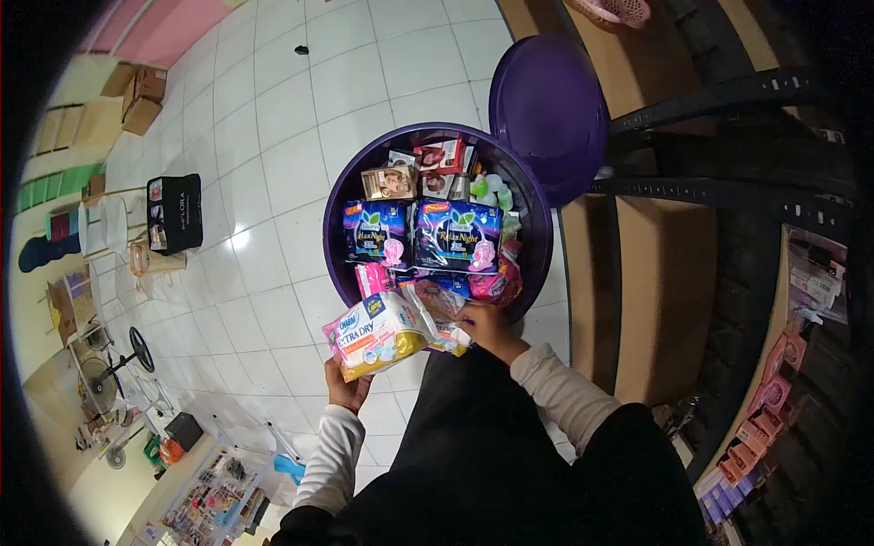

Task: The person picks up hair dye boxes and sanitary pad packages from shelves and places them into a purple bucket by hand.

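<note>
My left hand (348, 384) is closed on the lower left corner of a white and yellow Charm Extra Dry pack (378, 335), which is tilted over the near rim of a round purple tub (543, 264). At the right end of that pack, my right hand (487, 329) grips crinkled clear and white plastic wrapping. Inside the tub, two dark blue Relax Night packs (457, 237) lie side by side. Behind them are small boxes with faces printed on them (391, 183). Pink packs (496, 280) show at the tub's near right side.
A purple lid (549, 118) leans beside the tub at the upper right. Shelving with cardboard (669, 300) runs along the right. On the left of the tiled floor (273, 196) stand a black bag (174, 214), cardboard boxes (144, 98) and fans (98, 387).
</note>
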`<state>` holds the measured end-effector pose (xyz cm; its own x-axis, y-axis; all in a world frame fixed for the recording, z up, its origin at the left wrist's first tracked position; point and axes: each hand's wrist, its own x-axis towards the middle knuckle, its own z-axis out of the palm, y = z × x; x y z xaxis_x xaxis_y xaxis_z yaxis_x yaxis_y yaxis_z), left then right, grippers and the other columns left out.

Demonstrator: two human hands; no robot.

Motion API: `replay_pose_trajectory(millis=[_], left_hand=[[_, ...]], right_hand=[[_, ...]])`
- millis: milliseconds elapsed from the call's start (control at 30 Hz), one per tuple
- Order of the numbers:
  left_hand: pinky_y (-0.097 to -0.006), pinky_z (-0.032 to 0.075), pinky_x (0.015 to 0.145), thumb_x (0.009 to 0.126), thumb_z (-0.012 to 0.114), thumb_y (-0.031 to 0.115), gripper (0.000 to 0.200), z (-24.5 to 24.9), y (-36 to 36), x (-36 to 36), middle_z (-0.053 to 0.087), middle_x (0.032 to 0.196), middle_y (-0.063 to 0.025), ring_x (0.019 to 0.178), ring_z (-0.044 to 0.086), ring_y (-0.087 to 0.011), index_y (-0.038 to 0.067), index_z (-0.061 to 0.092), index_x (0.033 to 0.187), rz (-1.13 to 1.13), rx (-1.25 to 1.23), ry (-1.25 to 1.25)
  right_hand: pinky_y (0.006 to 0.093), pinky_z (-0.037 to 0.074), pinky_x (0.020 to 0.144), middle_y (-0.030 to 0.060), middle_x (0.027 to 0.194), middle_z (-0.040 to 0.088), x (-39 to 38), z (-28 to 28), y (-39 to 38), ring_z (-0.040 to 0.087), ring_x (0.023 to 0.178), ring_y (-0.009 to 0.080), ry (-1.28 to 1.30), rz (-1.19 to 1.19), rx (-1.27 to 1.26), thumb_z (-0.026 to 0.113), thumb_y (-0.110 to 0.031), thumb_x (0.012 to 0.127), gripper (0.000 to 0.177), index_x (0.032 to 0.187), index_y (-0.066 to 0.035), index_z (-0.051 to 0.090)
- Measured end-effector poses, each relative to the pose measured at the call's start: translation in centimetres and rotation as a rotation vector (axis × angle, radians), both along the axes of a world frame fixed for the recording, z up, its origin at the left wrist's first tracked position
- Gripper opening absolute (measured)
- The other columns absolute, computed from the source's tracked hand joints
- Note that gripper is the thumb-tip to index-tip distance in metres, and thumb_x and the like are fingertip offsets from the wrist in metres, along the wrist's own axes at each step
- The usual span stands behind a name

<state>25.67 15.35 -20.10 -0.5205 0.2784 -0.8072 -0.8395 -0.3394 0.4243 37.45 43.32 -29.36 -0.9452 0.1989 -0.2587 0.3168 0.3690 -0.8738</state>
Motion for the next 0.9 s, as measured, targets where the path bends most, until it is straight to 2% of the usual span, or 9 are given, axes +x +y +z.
replay_pose_trajectory(millis=[67,133,167,300,367,433,533,600,900], left_hand=[[-0.0438,0.043,0.097,0.08,0.051,0.044,0.06,0.0,-0.2,-0.1,0.054,0.123,-0.0135,0.112,0.054,-0.0292,0.003,0.046,0.124,0.004,0.023,0.01],[-0.0441,0.042,0.098,0.08,0.052,0.044,0.06,0.2,-0.9,-0.2,0.054,0.124,-0.0136,0.112,0.053,-0.0292,0.003,0.046,0.124,0.006,0.029,0.014],[-0.0442,0.042,0.098,0.08,0.052,0.044,0.06,0.2,-1.2,-0.3,0.053,0.124,-0.0136,0.112,0.053,-0.0291,0.003,0.046,0.124,0.006,0.032,0.014],[-0.0434,0.043,0.097,0.079,0.053,0.044,0.062,0.6,-0.8,-0.5,0.054,0.123,-0.0133,0.111,0.054,-0.0289,0.003,0.046,0.124,0.025,0.028,0.021],[-0.0411,0.045,0.095,0.079,0.053,0.044,0.062,0.3,-1.1,-0.3,0.056,0.121,-0.0133,0.11,0.055,-0.0282,0.001,0.046,0.123,0.025,0.008,0.009],[-0.0411,0.045,0.095,0.08,0.052,0.044,0.061,0.0,-1.0,0.2,0.056,0.121,-0.0131,0.109,0.055,-0.0281,0.002,0.047,0.123,0.022,0.004,-0.007],[-0.0408,0.044,0.095,0.081,0.05,0.044,0.059,-0.5,-1.1,1.2,0.056,0.12,-0.0125,0.109,0.056,-0.0276,0.002,0.047,0.123,0.006,-0.018,-0.033],[-0.0398,0.045,0.094,0.081,0.051,0.043,0.058,-0.5,-0.9,1.3,0.057,0.119,-0.0116,0.108,0.056,-0.0267,0.002,0.048,0.121,-0.026,-0.028,-0.043],[-0.0368,0.046,0.091,0.08,0.055,0.042,0.055,-0.4,-1.6,1.6,0.06,0.114,-0.0104,0.104,0.058,-0.025,0.003,0.05,0.118,-0.03,-0.113,-0.088]], right_hand=[[0.0325,0.05,0.064,0.0129,0.075,0.066,0.4,0.5,1.7,0.064,0.067,0.0243,0.037,-0.035,-0.083,0.071,-0.009,0.073,0.016,0.085,0.0,0.065],[0.0333,0.049,0.068,0.0122,0.078,0.064,0.4,2.4,4.4,0.064,0.073,0.0238,-0.206,-0.226,-0.251,0.071,-0.014,0.074,0.018,0.085,-0.001,0.064],[0.0322,0.049,0.069,0.0107,0.077,0.063,0.5,2.6,6.1,0.063,0.073,0.0212,-0.096,-0.272,-0.219,0.071,-0.013,0.075,0.018,0.085,-0.001,0.064],[0.033,0.049,0.071,0.0117,0.086,0.063,-2.7,8.4,13.6,0.063,0.08,0.0239,-0.024,-0.286,-0.03,0.068,-0.01,0.077,0.013,0.086,-0.002,0.062],[0.0383,0.048,0.068,0.0137,0.082,0.06,-5.6,9.6,15.6,0.06,0.078,0.0321,0.09,-0.186,0.332,0.065,-0.003,0.073,0.011,0.083,-0.002,0.06],[0.04,0.047,0.068,0.0127,0.08,0.059,-8.2,7.3,16.4,0.058,0.077,0.0316,0.307,-0.139,0.529,0.061,-0.004,0.075,0.011,0.085,-0.004,0.06],[0.0388,0.047,0.069,0.0116,0.083,0.06,-10.3,1.4,15.7,0.058,0.078,0.03,0.276,0.011,0.776,0.056,-0.007,0.078,0.014,0.091,-0.007,0.06],[0.0389,0.046,0.072,0.01,0.089,0.06,-11.1,-0.3,12.9,0.057,0.082,0.0276,0.155,0.04,0.769,0.053,-0.009,0.08,0.017,0.096,-0.008,0.06],[0.0439,0.036,0.082,0.0135,0.129,0.049,-12.6,0.1,11.7,0.049,0.11,0.0287,0.082,-0.182,1.228,0.05,-0.015,0.084,0.038,0.12,-0.027,0.057]])
